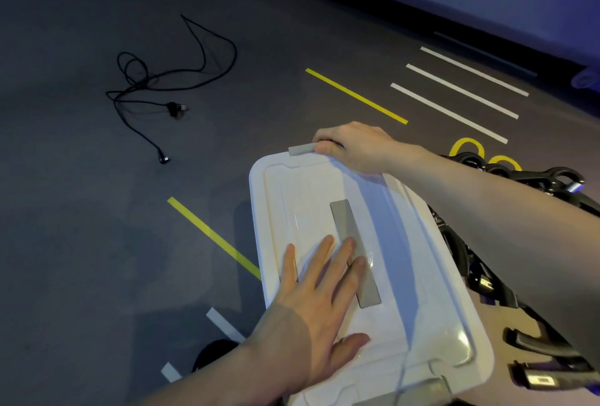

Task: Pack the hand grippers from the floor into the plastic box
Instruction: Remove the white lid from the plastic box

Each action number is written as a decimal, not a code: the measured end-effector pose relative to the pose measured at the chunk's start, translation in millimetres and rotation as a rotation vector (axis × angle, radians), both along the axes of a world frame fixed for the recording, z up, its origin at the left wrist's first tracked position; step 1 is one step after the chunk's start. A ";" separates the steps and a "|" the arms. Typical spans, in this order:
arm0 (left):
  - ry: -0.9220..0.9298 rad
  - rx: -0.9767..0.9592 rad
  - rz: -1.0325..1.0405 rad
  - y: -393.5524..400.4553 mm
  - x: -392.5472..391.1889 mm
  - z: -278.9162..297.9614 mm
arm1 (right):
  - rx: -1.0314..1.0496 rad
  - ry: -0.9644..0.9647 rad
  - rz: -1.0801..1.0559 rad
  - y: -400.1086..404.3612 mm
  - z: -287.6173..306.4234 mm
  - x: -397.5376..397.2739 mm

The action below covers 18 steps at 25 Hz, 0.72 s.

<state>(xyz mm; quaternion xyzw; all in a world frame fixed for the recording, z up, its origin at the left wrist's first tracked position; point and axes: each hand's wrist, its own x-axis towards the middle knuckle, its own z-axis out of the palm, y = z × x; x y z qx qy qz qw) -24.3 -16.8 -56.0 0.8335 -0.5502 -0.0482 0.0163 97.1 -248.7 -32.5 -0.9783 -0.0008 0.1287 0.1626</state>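
On the box lid (pixel 399 243), left hand (pixel 311 301) presses flat, fingers spread; at 12 o'clock, right hand (pixel 354 146) grips the grey latch (pixel 302 148); hand grippers (pixel 532 185) lie at 3 o'clock.

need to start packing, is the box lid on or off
On. The white lid covers the box, left hand flat on it, right hand at the far latch.

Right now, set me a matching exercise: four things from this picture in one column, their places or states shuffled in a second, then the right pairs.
Things:
1. left hand
2. right hand
3. black cable
4. hand grippers

Places or states:
A. tangled loose on the floor, far left
B. fingers curled at the grey latch on the box's far end
C. piled on the floor to the right of the plastic box
D. flat, fingers spread, on the white lid

Pairs: 1-D, 2-B, 3-A, 4-C
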 end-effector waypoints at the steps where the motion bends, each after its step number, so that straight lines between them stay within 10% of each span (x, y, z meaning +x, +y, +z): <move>1: 0.000 0.002 -0.005 0.2 -0.5 0.1 | -0.006 0.005 -0.006 0.1 0.0 0.9; 10: -0.024 -0.052 -0.014 0.0 -4.4 -4.8 | -0.114 -0.070 -0.027 9.4 3.4 -19.9; 18: 0.023 -0.067 -0.051 4.4 -4.4 1.7 | -0.116 -0.178 0.216 67.6 15.2 -257.7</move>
